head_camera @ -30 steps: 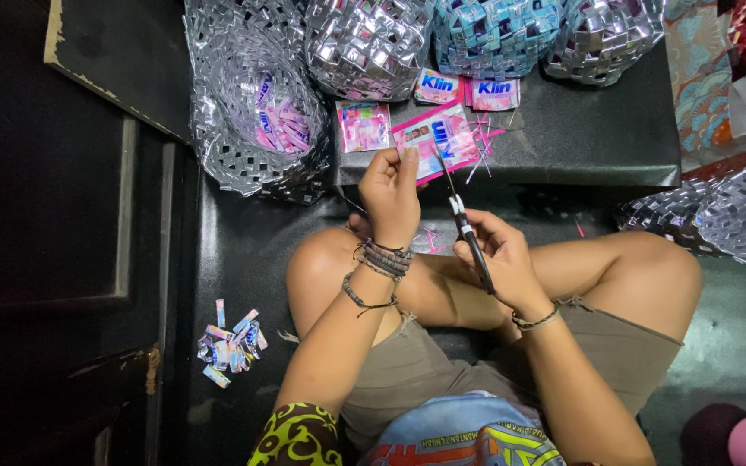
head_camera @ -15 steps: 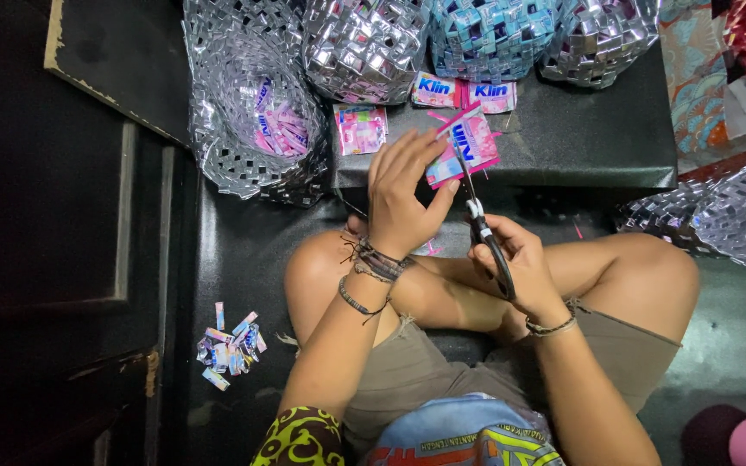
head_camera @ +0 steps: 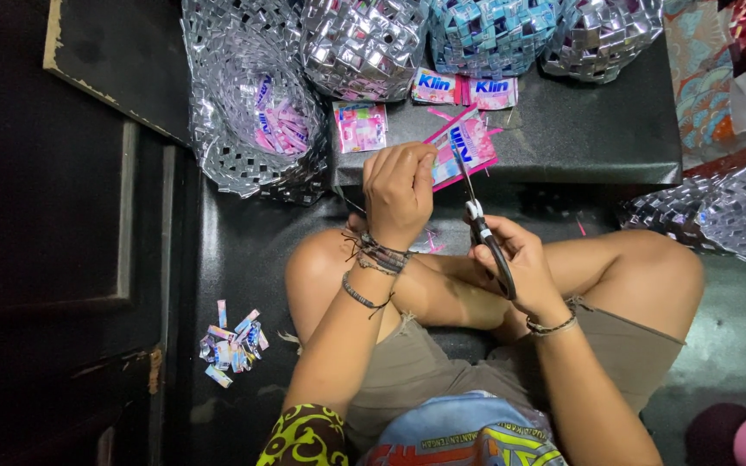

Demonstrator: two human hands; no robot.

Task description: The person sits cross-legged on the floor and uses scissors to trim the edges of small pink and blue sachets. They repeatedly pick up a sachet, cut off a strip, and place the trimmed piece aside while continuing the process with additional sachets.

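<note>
Head view: a pink sachet wrapper [head_camera: 468, 148] is held at its left edge by the left hand [head_camera: 399, 194], the fingers [head_camera: 407, 164] curled together and clamped on it, above the front edge of a low black bench [head_camera: 597, 138]. One pair of scissors [head_camera: 479, 216] is gripped by the right hand [head_camera: 520, 259], whose fingers are closed through the black handles; the blades are pointed up and away, and the wrapper is met by them just right of the left fingers, near its middle. Whether the blades are parted cannot be told.

Three more sachets are seen lying on the bench: one pink [head_camera: 359, 126] to the left and two side by side [head_camera: 464, 89] behind the held wrapper. Five woven silver baskets can be counted around the bench, one of them, an open basket [head_camera: 243, 147] at the left, holding folded pink wrappers. One small heap of folded strips [head_camera: 233, 343] lies on the floor beside the left knee.
</note>
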